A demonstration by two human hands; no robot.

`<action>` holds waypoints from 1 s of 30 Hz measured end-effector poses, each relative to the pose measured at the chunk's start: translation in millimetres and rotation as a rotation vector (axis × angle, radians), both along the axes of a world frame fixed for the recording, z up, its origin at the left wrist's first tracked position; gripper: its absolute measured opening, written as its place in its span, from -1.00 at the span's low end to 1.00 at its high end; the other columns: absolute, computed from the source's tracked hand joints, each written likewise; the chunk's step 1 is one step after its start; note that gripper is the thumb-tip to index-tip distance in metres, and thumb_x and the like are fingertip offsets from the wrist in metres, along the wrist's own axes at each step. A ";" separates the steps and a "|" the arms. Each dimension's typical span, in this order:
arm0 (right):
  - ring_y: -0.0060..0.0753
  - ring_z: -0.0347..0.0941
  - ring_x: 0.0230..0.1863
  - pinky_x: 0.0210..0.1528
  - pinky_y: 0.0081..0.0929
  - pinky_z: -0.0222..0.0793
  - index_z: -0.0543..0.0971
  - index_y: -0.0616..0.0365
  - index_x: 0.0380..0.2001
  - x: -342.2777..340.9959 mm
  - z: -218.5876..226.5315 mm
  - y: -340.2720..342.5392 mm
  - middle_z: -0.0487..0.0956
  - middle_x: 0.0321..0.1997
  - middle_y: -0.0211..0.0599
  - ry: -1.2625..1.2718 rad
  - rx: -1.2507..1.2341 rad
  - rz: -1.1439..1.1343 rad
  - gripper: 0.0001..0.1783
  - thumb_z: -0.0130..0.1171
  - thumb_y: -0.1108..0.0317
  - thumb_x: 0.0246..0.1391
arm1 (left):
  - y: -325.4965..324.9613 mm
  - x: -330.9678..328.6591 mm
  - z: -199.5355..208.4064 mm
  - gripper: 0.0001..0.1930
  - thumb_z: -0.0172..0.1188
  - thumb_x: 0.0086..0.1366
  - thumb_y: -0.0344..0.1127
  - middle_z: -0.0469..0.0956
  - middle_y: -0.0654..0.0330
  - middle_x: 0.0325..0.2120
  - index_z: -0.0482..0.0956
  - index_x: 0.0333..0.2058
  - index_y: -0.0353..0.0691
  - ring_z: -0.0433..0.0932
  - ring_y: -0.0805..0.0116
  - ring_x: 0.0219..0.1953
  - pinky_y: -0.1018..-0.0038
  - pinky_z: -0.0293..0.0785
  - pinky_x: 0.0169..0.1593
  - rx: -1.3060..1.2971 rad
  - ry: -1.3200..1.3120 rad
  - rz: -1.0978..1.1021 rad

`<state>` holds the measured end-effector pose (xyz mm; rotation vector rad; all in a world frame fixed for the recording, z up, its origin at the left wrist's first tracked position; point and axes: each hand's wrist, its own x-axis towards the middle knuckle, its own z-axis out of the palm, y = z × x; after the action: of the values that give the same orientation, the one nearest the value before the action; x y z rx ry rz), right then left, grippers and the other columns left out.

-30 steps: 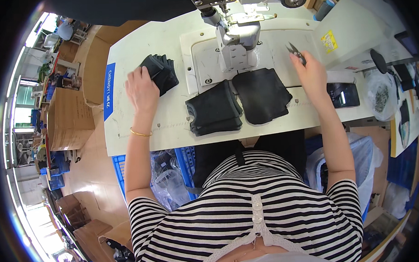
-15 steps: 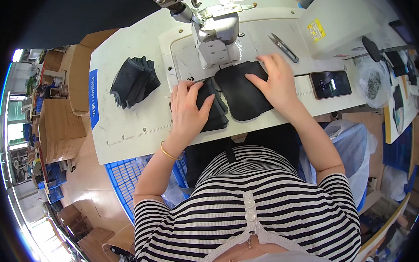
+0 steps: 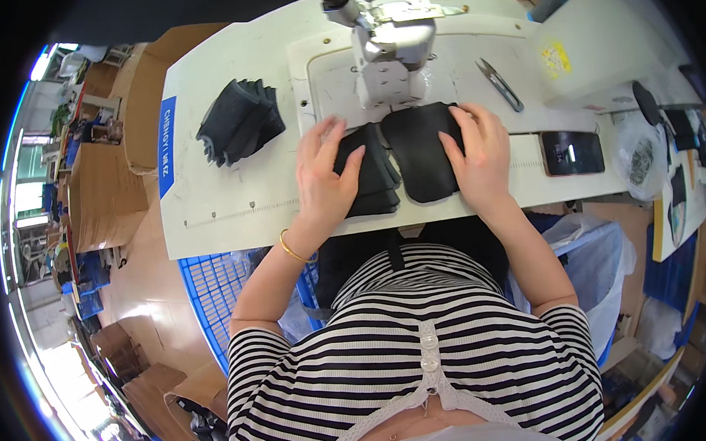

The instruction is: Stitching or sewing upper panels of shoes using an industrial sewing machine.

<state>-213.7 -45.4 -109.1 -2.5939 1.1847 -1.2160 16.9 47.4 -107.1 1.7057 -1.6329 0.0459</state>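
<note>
My left hand (image 3: 320,179) lies at the left side of a small stack of black fabric pieces (image 3: 373,173). Its thumb rests on the stack while the slightly blurred fingers are spread apart from it. Right beside the stack lies a smooth, curved-edge black fabric piece (image 3: 419,154), just in front of the sewing machine head (image 3: 394,60). My right hand (image 3: 481,158) is closed around this piece's right edge, thumb and index fingertip on top; the other fingertips are partly hidden. Whether more layers lie under the piece, I cannot tell.
Another fanned stack of black pieces (image 3: 241,122) sits on the left of the white table (image 3: 229,236). Thread snips (image 3: 500,85) lie right of the machine, and a phone (image 3: 571,152) is farther right, near a clear plastic bag (image 3: 638,152). Below the table stands a blue basket (image 3: 208,288).
The view has shifted slightly. My left fingers have opened away from the stack. My right thumb has slid toward the right edge of the smooth piece, which now lies straighter.
</note>
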 end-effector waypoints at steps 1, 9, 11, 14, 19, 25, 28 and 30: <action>-0.10 0.44 -0.09 -0.08 -0.26 0.35 0.52 0.26 -0.03 -0.3 4.4 3.2 0.48 0.01 -0.13 0.015 0.025 -0.014 -0.53 0.35 0.42 -0.06 | 0.9 7.7 6.2 -0.46 0.39 0.14 -0.34 0.48 0.00 0.06 0.46 0.09 -0.37 0.39 0.05 0.15 0.26 0.33 0.19 -0.082 -0.097 0.056; -0.08 0.48 0.02 -0.04 -0.26 0.43 0.39 0.46 0.06 127.7 39.4 12.3 0.51 -0.02 0.16 -0.362 0.705 0.568 -0.32 0.27 0.05 0.12 | 29.8 219.8 -4.3 -0.36 0.26 0.26 -0.01 0.47 0.01 0.06 0.43 0.11 -0.45 0.42 0.23 0.11 0.24 0.23 0.22 -0.158 1.028 0.724; -0.14 0.50 0.01 -0.15 -0.22 0.47 0.38 0.50 0.08 186.0 62.5 -10.9 0.53 -0.04 0.16 -0.202 1.111 0.521 -0.25 0.23 -0.02 0.12 | 27.2 234.4 -2.1 -0.39 0.25 0.25 0.02 0.53 0.04 -0.01 0.49 0.07 -0.41 0.47 0.31 0.04 0.29 0.29 0.15 -0.031 1.198 0.737; -0.23 0.49 -0.07 -0.03 -0.25 0.46 0.44 0.46 -0.01 252.8 37.8 -49.8 0.52 -0.03 0.03 -0.116 1.323 0.387 -0.33 0.29 0.00 0.11 | -7.4 204.0 21.8 -0.55 0.30 0.23 0.02 0.59 0.19 -0.14 0.58 -0.03 -0.15 0.51 0.40 -0.11 0.38 0.39 -0.02 0.197 1.377 0.426; -0.16 0.55 -0.23 -0.29 -0.24 0.59 0.53 0.34 -0.09 292.5 34.6 -49.6 0.55 -0.13 -0.02 -0.314 1.587 0.358 -0.42 0.30 0.01 0.06 | -8.3 232.0 22.2 -0.53 0.30 0.23 0.04 0.61 0.25 -0.16 0.58 -0.02 -0.15 0.53 0.42 -0.18 0.42 0.45 -0.14 0.406 1.307 0.328; -0.27 0.56 -0.23 -0.12 -0.25 0.51 0.56 0.22 -0.05 297.1 45.3 -41.1 0.57 -0.09 -0.04 -0.170 1.643 0.304 -0.43 0.31 -0.01 0.02 | -1.2 221.8 51.5 -0.50 0.32 0.21 0.01 0.62 0.23 -0.19 0.58 -0.02 -0.25 0.53 0.43 -0.28 0.47 0.41 -0.33 0.558 1.289 0.320; -0.25 0.56 -0.16 -0.05 -0.24 0.47 0.54 0.24 0.01 299.4 43.6 -33.8 0.58 -0.05 -0.04 -0.111 1.636 0.368 -0.35 0.33 -0.04 -0.01 | 5.1 234.5 36.3 -0.52 0.31 0.23 -0.04 0.61 0.22 -0.14 0.56 0.01 -0.22 0.55 0.42 -0.17 0.48 0.46 -0.19 0.546 1.296 0.330; -0.21 0.52 0.03 0.05 -0.24 0.44 0.49 0.35 0.06 295.3 36.3 -25.0 0.57 0.01 -0.10 -0.171 1.538 0.456 -0.24 0.29 -0.12 0.03 | 7.3 236.6 26.1 -0.54 0.31 0.26 -0.10 0.61 0.20 -0.08 0.54 0.04 -0.22 0.57 0.40 -0.06 0.47 0.53 -0.06 0.522 1.318 0.311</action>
<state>81.6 -70.3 -72.8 -1.3647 0.8065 -0.1522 253.5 54.7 -81.0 1.6680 -0.3823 -1.1758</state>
